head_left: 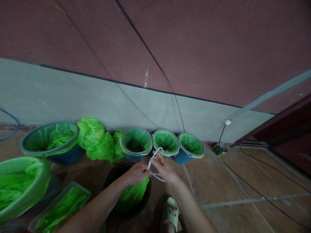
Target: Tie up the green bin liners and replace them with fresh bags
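Observation:
My left hand (139, 173) is closed at the gathered top of a green plastic bag (133, 195), with white cord (157, 176) at its fingertips. The bag hangs down inside a dark round tub (108, 174) below my forearms. To the right of it, my right hand (166, 169) has its fingers bent around the same cord. A loop of cord rises above the right fingers, and another length spans the gap between my hands. Exactly how the cord passes around the bag's neck is hidden by my fingers.
Three green-lined buckets (121, 145) stand along the wall. Left of them are bunched green bags (91, 137), a wide lined tub (24, 144), a pale green tub (45, 181) and a rectangular bin (86, 191). A black cable (245, 180) crosses the tiled floor at right.

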`<state>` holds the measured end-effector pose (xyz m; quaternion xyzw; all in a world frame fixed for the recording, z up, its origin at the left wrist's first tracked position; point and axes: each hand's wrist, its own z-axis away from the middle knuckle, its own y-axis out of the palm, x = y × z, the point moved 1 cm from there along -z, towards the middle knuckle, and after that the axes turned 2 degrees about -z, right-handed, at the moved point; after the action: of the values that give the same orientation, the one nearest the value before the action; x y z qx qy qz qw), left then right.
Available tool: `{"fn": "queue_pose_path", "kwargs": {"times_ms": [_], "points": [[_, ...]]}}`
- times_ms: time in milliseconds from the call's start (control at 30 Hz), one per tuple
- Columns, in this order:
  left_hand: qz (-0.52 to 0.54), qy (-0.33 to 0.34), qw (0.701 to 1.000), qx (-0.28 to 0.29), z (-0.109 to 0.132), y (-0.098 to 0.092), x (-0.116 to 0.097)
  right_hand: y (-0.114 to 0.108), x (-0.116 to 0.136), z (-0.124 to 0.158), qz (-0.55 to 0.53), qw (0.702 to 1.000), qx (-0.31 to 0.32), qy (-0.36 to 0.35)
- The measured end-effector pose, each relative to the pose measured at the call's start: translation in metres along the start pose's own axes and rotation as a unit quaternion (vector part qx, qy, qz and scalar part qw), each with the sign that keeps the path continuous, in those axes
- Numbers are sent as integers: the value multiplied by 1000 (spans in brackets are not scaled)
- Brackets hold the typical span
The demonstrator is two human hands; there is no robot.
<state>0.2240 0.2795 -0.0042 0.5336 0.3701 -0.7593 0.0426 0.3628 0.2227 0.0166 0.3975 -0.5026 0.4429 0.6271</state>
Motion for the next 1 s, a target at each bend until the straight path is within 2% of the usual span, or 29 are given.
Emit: {"fn": "queue_pose_path", "kwargs": {"times_ms": [67, 167, 267, 400, 433, 467, 500, 567, 633, 667, 700, 767, 867, 1000], "points": [[12, -17, 999, -37, -3, -8, 5, -1, -16, 3, 87, 996, 24, -9], [31, -55, 995, -80, -4, -18, 9, 2, -27, 7, 145, 987, 54, -36], [69, -76, 989, -106, -3, -25, 11, 6, -16, 12, 171, 981, 45, -82], [103, -66, 987, -106, -2, -31, 9, 13, 12, 24, 174, 969, 152, -83], [85, -54, 989, -109, 0, -32, 7, 12, 19, 26, 169, 968, 158, -96], [48, -36, 991, -119, 1, -33, 5, 9, 25, 27, 159, 970, 136, -121], [-3, -9, 991, -131, 4, -34, 1, 5, 30, 26, 144, 974, 85, -153], [-121, 66, 978, -154, 10, -36, -8, -5, 35, 20, 97, 972, -55, -208], [-221, 157, 949, -158, 18, -36, -19, -14, 33, 11, 44, 965, -156, -204], [-256, 199, 933, -157, 21, -35, -23, -15, 30, 6, 25, 969, -167, -181], [-282, 231, 918, -159, 24, -35, -27, -15, 26, 2, 9, 977, -151, -151], [-312, 272, 893, -180, 28, -34, -32, -8, 19, -1, -11, 994, -61, -95], [-306, 302, 871, -239, 30, -33, -35, 6, 17, 3, -36, 994, 76, -76], [-284, 313, 845, -327, 33, -34, -34, 11, 24, 11, -46, 985, 163, -36]]}}
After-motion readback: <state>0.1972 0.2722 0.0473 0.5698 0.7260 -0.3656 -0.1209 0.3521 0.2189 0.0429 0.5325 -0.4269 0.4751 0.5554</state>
